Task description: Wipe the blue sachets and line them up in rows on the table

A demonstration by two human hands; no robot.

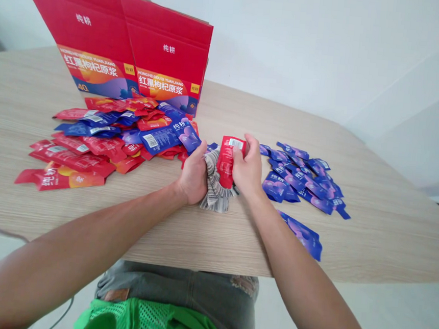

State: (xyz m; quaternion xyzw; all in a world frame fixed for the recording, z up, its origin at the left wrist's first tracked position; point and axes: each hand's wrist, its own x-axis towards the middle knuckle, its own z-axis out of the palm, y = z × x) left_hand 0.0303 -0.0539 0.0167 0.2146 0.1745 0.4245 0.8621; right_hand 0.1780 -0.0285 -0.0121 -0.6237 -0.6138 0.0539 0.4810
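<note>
In front of me, my right hand [249,168] pinches a red drink pouch [226,160] near its right edge, thumb over the front. The pouch is upright, its white barcode label toward me. Just left of it, my left hand [195,177] is closed on a crumpled grey-and-white striped cloth [215,200]. Its thumb points up, and the cloth hides most of its fingers. The cloth lies against the pouch's left and lower edges. A bit of blue pouch [212,146] shows behind the cloth.
Mixed red pouches [74,158] and blue pouches [160,140] are heaped at left. Behind them stands a red printed carton [168,52]. Overlapping blue pouches [299,174] lie at right, with another blue pouch [305,237] nearer the edge of the wooden table [382,240].
</note>
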